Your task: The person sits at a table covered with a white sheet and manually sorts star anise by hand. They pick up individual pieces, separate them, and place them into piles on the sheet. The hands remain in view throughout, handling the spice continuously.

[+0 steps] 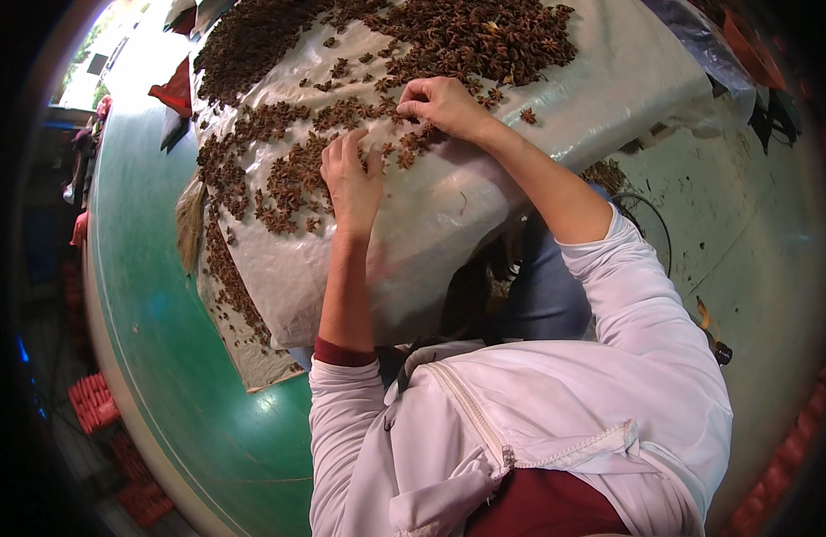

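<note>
Brown dried star anise lies in loose patches on a table covered with a pale plastic sheet (420, 221). My left hand (351, 176) rests at the right side of a scattered patch of star anise (289, 181). Its thumb stands away from the fingers, and I see nothing between them. Farther forward, my right hand (446, 109) bends its thumb and fingers down at small star anise pieces (413, 144). Whether a piece is pinched there is hidden. A large heap of star anise (480, 40) lies beyond that hand, and a darker heap (252, 47) is at the far left.
One single star anise (528, 116) lies right of my right forearm. A straw broom (189, 221) leans by the table's left side, above a green floor (144, 268). Red bundles (93, 403) sit at far left. An orange-brown basin (752, 50) is at upper right.
</note>
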Tool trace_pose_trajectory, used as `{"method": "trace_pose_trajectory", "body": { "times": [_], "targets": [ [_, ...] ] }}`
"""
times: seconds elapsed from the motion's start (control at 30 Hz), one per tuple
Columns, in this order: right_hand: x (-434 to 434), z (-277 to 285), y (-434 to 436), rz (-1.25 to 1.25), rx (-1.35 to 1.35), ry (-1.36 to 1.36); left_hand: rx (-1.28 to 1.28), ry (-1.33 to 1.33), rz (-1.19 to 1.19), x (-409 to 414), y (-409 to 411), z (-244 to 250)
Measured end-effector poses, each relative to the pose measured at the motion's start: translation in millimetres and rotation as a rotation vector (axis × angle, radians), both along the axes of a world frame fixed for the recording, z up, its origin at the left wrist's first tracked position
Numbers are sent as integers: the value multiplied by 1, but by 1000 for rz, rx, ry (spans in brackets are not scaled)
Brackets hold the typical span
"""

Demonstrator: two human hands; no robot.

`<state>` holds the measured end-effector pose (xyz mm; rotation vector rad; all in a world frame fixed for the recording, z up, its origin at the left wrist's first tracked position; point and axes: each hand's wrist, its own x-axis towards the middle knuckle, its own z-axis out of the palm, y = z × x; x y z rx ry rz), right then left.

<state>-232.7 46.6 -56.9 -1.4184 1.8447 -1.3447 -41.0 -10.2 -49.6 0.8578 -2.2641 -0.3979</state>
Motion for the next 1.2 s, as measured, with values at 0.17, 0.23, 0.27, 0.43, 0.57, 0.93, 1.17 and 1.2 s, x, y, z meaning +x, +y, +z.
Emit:
{"method": "trace_pose_trajectory", "body": {
  "times": [0.17,0.23,0.27,0.43,0.57,0.93,1.17,1.2],
  "targets": [
    [-16,10,10,-179,-40,167,-67,-294,-181,-10,2,-2],
    [-26,18,16,-319,-52,203,-72,-312,-31,-8,-2,0],
    [-26,20,18,-386,-93,217,-120,-290,35,-4,-4,4],
    [7,23,14,80,-138,-268,614,338,-202,-9,7,15],
    [39,29,15,228,-135,-476,1105,675,-344,-13,17,13],
    [-39,33,46,-273,-112,662,-172,-99,15,20,-40,6],
    [-7,-11,23,-76,-15,684,10,-434,53,27,-59,7],
    [-2,-9,23,83,-12,592,26,-360,39,35,-63,7]
  ]
}}
